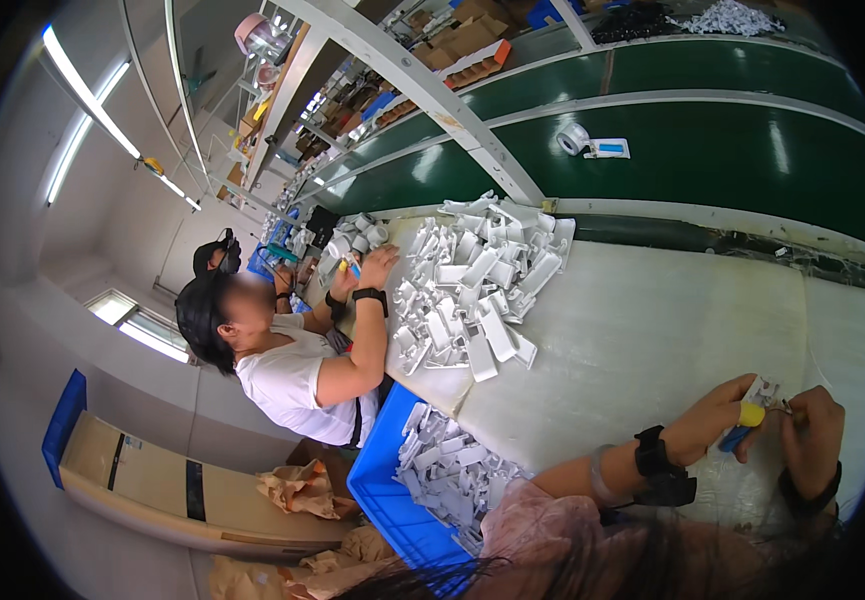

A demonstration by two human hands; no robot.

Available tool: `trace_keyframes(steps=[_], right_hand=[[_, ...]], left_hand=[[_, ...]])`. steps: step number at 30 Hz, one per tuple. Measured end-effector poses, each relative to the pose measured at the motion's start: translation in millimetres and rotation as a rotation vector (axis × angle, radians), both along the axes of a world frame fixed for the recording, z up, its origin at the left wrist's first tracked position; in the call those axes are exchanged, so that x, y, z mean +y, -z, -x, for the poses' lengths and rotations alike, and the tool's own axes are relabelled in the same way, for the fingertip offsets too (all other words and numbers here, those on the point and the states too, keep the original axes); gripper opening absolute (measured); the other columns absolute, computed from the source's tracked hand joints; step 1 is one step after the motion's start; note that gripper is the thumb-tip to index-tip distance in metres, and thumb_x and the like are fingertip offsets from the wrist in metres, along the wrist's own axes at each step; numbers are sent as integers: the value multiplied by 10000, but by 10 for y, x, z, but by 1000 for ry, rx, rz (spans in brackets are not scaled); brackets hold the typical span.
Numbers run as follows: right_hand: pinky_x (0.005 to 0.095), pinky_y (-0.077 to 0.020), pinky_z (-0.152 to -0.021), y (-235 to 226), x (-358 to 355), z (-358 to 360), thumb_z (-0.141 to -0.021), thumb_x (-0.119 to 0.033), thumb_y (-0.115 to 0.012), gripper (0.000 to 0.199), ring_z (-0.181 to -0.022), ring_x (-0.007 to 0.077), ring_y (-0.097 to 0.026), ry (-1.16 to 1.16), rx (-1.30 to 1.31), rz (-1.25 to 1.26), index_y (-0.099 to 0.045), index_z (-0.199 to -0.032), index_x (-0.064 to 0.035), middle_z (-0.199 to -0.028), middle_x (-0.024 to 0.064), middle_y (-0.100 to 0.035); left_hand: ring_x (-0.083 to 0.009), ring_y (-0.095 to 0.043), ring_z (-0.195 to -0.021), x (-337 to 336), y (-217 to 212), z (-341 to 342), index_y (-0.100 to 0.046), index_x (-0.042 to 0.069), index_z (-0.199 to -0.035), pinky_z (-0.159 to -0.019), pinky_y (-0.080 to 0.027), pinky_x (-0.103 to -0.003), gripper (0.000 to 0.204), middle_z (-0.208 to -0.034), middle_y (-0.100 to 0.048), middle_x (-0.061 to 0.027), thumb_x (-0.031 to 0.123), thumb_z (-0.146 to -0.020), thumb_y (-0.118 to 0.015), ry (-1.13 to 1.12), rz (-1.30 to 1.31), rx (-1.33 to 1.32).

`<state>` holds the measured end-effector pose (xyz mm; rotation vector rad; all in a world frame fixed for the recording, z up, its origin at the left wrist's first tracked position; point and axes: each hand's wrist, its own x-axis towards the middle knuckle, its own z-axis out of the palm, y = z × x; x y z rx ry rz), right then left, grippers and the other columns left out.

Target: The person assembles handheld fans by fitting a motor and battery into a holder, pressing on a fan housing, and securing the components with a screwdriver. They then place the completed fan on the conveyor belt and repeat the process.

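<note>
At the lower right, my left hand (714, 420) holds a small whitish part (764, 390) between thumb and fingers. The part looks like pale plastic, but its exact kind is too small to tell. Yellow and blue coverings (750, 414) sit on the fingers of this hand. Close beside it, my right hand (814, 432) has its fingers pinched together near the part; what they hold is hidden. Both wrists wear black bands. To the left lies a heap of white plastic housings (482, 285) on the pale worktable (642, 330).
A blue crate (377, 490) of white plastic pieces stands at the table's near edge. Behind the table runs a green conveyor (702, 160) carrying a white roll-shaped part (572, 138). A metal post (432, 90) slants overhead. A co-worker (292, 370) works at the left.
</note>
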<state>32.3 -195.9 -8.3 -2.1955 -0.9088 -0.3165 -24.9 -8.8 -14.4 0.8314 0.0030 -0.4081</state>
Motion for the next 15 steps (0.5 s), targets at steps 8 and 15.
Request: trace_keyframes(steps=[8,15], right_hand=[[324,-403,-561,24,-60,-30,-671,47,-671,174,-598,248,-528,-43,25,-64,-532,-766,2,-700,119,-539],[323,-415,-563,-22,-6,-13,-665,52,-672,175,-609,254,-534,-61,31,-128,-547,-776,0,-701,113,-547]], left_hand=[[-114,-535,-604,-34,139,-21,-500,36,-1091,-527,-471,-258,242,-827,-542,-36,222,-955,-425,-115,-182,64],[-114,-540,-596,-37,95,-1,-478,41,-1048,-488,-475,-253,216,-810,-540,-40,224,-966,-398,-108,-153,33]])
